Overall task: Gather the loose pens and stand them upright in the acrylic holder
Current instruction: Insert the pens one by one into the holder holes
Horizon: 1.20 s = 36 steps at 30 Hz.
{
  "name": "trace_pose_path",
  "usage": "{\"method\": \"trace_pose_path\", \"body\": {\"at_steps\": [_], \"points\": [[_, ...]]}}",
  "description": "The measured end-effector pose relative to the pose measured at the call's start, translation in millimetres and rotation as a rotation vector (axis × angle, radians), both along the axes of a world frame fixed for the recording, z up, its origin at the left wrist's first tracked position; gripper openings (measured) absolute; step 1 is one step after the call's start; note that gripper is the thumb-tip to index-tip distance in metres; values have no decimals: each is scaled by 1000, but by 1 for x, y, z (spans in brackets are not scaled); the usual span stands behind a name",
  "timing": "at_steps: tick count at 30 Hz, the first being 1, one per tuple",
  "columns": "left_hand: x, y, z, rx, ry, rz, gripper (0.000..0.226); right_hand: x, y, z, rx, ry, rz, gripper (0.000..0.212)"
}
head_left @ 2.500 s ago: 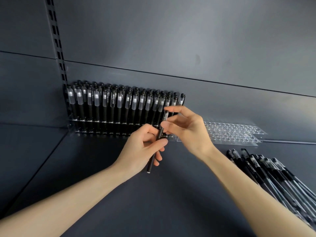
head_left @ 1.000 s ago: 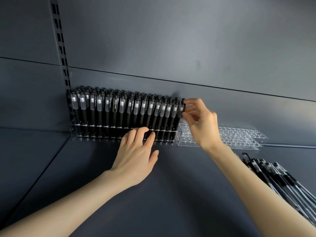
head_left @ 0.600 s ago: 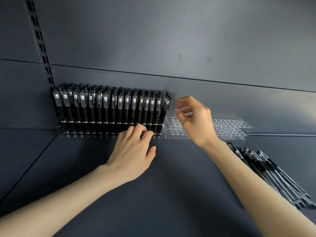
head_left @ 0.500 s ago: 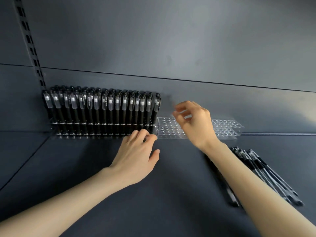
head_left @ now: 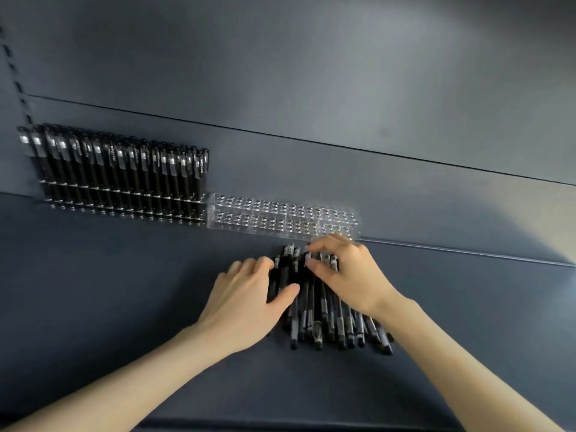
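Standing pens [head_left: 118, 169] fill the left stretch of the acrylic holder [head_left: 280, 216], upright with caps up, packed in tight rows against the back panel [head_left: 311, 88] beside a slotted upright [head_left: 17, 86]. The right stretch of the holder holds nothing; its rows of holes show through the clear plastic.

The left hand [head_left: 246, 302] lies flat and spread on the shelf [head_left: 124, 291], fingers straight against the left edge of the heap and the thumb resting across a few barrels. The loose pens [head_left: 314, 313] lie in one heap on the shelf just in front of the holder's right stretch. Their long axes run from near to far, toward the holder, and fan out slightly at the near ends. Blur hides which end carries the cap.

The right hand [head_left: 349, 275] sits over the far ends of the heap, fingers bent down onto the pens. I cannot tell whether it is pinching one.
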State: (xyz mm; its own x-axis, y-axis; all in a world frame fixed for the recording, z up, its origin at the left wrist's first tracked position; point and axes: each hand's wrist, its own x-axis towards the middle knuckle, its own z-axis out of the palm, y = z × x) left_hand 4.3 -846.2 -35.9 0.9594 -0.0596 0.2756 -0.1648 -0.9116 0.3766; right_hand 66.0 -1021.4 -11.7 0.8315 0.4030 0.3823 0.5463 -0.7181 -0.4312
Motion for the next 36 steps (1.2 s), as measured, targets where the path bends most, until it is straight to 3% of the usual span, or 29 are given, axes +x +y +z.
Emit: {"method": "trace_pose_path", "body": {"at_steps": [4,11,14,21,25,31,36], "points": [[0,-25,1,-2,54,127,63,1,-17,-13,-150,79,27,38],[22,-33,11,-238,242,247,62,1,-24,-22,-138,101,37,44],[33,-26,14,-337,292,216,34,1,-25,-21,-144,103,35,46],[33,-24,22,-298,320,174,43,0,-27,-20,-112,120,46,47],[24,-16,21,-512,246,141,33,-2,-29,-16,-10,139,70,47],[12,-7,24,-1067,223,-17,22,-7,-3,4,293,254,170,37],[17,9,36,-1133,154,-214,23,7,38,26,655,332,192,12]]}}
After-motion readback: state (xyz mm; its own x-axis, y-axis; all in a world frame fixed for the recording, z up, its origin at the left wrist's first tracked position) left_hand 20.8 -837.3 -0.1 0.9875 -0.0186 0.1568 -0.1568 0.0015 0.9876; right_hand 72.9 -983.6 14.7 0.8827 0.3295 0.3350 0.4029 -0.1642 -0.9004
